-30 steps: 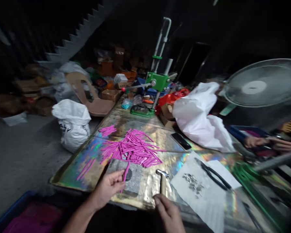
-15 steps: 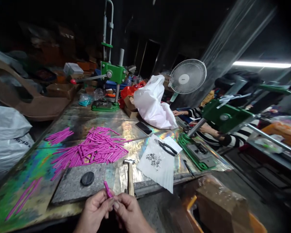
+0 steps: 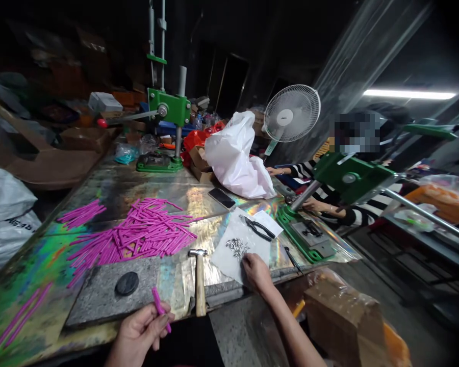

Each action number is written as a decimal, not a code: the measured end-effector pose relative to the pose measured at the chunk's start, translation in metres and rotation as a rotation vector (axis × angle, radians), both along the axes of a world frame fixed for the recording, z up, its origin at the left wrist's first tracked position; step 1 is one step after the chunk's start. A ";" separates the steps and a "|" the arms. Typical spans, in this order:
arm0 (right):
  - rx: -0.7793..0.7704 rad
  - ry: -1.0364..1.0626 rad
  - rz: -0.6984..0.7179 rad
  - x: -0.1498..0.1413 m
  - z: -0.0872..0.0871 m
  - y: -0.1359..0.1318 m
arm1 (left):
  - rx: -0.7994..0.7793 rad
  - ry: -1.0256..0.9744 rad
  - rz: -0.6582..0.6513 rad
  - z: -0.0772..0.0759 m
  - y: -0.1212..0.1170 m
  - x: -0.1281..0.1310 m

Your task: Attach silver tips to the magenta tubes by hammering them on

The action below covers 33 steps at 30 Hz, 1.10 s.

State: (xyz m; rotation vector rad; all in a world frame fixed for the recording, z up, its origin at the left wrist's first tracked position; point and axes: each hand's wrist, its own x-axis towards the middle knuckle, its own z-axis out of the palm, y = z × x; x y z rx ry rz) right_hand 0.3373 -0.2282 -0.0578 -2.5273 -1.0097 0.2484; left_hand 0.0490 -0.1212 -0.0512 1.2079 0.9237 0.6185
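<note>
Left hand (image 3: 139, 331) has its grip pinched shut on a thin pink plastic tube (image 3: 159, 307); right hand (image 3: 257, 271), fingers loosely open, rests on white paper (image 3: 229, 257) beside small silver metal pieces (image 3: 237, 247).

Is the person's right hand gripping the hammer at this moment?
No: the right hand rests on the white sheet by the small metal pieces, while the hammer lies untouched on the table.

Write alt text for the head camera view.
The left hand pinches a pink tube while the right hand reaches to small metal pieces on white paper. A hammer lies between them.
</note>
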 end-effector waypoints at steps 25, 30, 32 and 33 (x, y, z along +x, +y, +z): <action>0.498 0.874 0.197 -0.096 0.034 0.021 | -0.006 -0.059 -0.158 0.015 -0.006 0.006; 0.570 1.237 0.157 -0.138 0.037 0.028 | 0.035 -0.057 -0.193 0.016 -0.010 0.007; 0.608 1.340 0.133 -0.151 0.037 0.030 | 0.050 -0.054 -0.191 0.017 -0.011 0.008; 0.613 1.357 0.132 -0.156 0.037 0.031 | 0.056 -0.055 -0.189 0.018 -0.012 0.009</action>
